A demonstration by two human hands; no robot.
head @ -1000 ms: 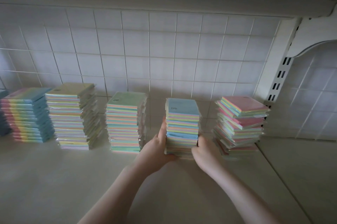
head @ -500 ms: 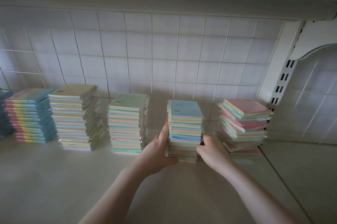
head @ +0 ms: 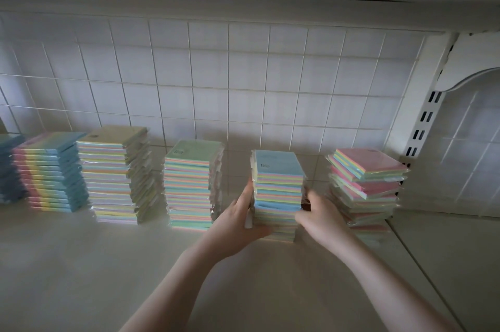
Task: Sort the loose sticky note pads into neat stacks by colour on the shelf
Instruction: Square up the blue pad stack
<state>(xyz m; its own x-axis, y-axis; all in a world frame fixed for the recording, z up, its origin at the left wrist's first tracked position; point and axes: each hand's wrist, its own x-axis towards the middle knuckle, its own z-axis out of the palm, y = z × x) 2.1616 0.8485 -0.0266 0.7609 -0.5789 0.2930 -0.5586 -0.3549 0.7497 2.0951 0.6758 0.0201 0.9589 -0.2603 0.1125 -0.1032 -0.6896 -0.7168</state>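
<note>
While your two hands bracket the blue-topped stack [head: 277, 191], it stands upright on the shelf [head: 81, 264], fourth in the row from the left among the full stacks and a little forward of the tiled wall [head: 216, 74].

Left hand [head: 238, 226]: the palm lies flat against the stack's left face, fingers extended upward along the side, thumb hooked across the lower front edge. The grip is a pressing contact on the lower half of the stack.

Right hand [head: 319, 218]: it rests against the stack's right face near mid-height. The fingers curl round the far side and are mostly hidden, so you cannot tell how tightly they close.

Neighbouring stacks, all on the same shelf:
- Pink-topped stack [head: 368, 185], just beside your right hand; its pads sit skewed and fan out at differing angles.
- Green-topped stack [head: 189, 185], to the left of your left hand, apart from it; edges roughly aligned.
- Yellow-topped stack [head: 113, 175], further left; it leans slightly to the right.
- Gradient stack [head: 51, 172], touching or nearly touching the yellow-topped one.
- Dark blue stack [head: 9, 166], cut off by the left frame edge.

A slotted white upright [head: 424, 120] rises at the right, behind the pink-topped stack.
</note>
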